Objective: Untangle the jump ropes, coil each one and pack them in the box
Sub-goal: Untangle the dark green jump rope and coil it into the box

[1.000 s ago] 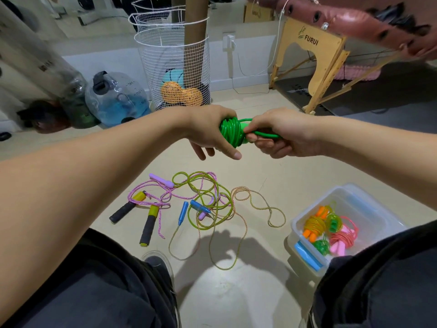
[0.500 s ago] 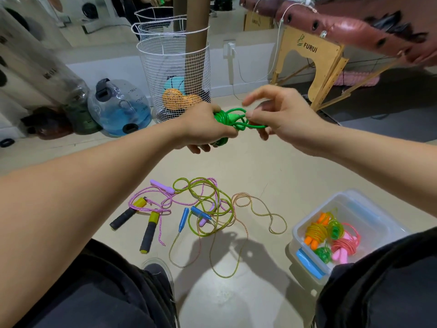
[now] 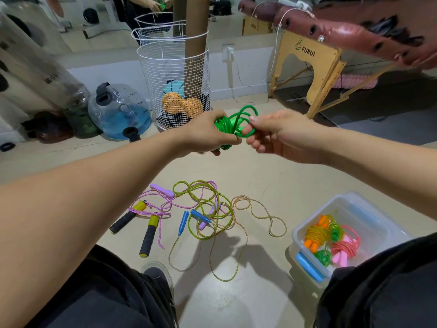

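While coiled, green rope (image 3: 233, 125) in both hands

The bundled jump rope (image 3: 233, 125) at twelve o'clock is bright green. In the tangle on the beige floor (image 3: 272, 176), one rope (image 3: 208, 209) is translucent yellow-green, one cord (image 3: 163, 209) is pink with pale flecks, and another (image 3: 262, 216) is tan with speckles. Handles: lilac (image 3: 163, 190), blue (image 3: 183, 222), black foam with yellow caps (image 3: 147, 236). At four o'clock the clear box (image 3: 369, 209), blue-latched, holds orange (image 3: 315, 235), green (image 3: 322, 256) and pink (image 3: 344, 249) coils. The wire basket (image 3: 173, 67) at eleven o'clock is white.
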